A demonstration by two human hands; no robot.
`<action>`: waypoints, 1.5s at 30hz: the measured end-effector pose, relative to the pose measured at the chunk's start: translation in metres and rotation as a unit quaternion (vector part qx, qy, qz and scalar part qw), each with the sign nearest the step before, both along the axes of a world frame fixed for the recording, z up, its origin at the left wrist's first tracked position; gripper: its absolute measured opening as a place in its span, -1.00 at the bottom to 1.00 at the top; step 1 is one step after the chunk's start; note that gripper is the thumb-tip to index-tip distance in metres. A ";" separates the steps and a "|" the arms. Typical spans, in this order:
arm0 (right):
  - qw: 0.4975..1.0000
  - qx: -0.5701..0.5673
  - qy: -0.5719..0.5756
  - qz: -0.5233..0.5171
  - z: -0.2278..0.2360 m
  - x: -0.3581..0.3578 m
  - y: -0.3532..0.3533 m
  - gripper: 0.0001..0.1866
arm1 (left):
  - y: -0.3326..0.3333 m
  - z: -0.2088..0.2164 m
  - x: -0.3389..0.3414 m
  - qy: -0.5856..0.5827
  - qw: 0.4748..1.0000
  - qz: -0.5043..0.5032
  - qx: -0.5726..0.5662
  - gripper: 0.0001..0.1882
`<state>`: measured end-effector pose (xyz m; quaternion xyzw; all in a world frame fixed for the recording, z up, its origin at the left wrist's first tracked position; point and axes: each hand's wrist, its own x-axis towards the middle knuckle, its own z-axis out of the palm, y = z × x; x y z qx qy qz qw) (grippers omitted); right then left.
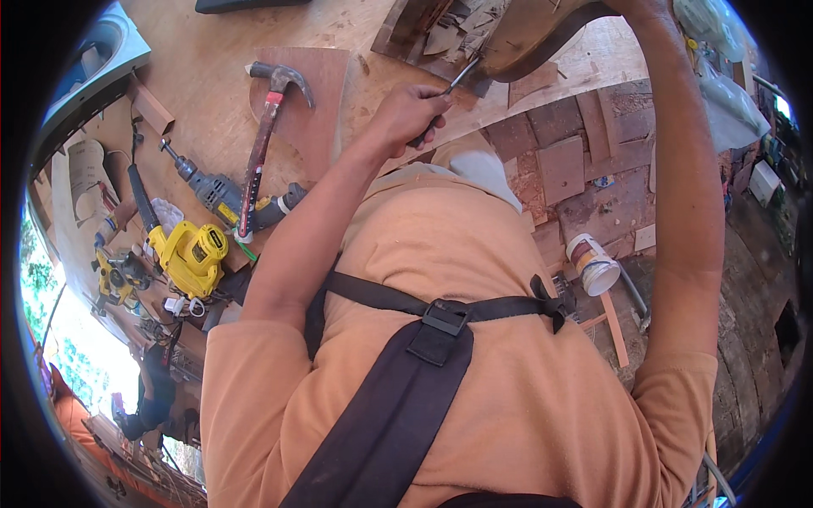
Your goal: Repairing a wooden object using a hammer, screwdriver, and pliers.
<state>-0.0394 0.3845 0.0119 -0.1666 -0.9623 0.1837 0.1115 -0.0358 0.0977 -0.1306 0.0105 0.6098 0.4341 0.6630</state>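
My left hand (412,118) is closed around the dark handle of a slim screwdriver-like tool (461,74). Its metal shaft points up and right, with the tip at the edge of a curved wooden piece (529,38). Thin nail-like pins stand out of that piece. At the top edge, my right hand (628,5) is by the right end of the wood, but its fingers are cut off from view. A dark, box-like wooden part (406,34) with scraps in it lies just left of the curved piece.
On the bench (199,38) left of my arm lie a claw hammer (269,127), a grey-and-yellow power drill (216,190) and a yellow blower (193,254). A thin reddish board (318,106) is under the hammer. A white bucket (593,264) stands low at right, near wood offcuts (559,169).
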 end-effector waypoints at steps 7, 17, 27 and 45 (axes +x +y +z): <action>1.000 0.021 0.006 0.004 0.002 0.001 -0.003 -0.20 | -0.008 -0.058 0.041 0.427 0.894 -0.109 0.083 -0.64; 0.999 0.038 -0.004 0.006 0.003 0.000 -0.003 -0.19 | -0.011 -0.048 0.024 0.416 0.899 -0.055 0.128 -0.77; 1.000 0.023 0.007 0.007 0.001 0.002 0.000 -0.19 | -0.028 -0.025 -0.020 0.508 0.835 -0.202 0.062 -0.68; 0.999 0.027 -0.024 -0.021 0.003 -0.003 -0.004 -0.18 | 0.015 -0.027 -0.025 0.501 0.862 -0.050 0.055 -0.67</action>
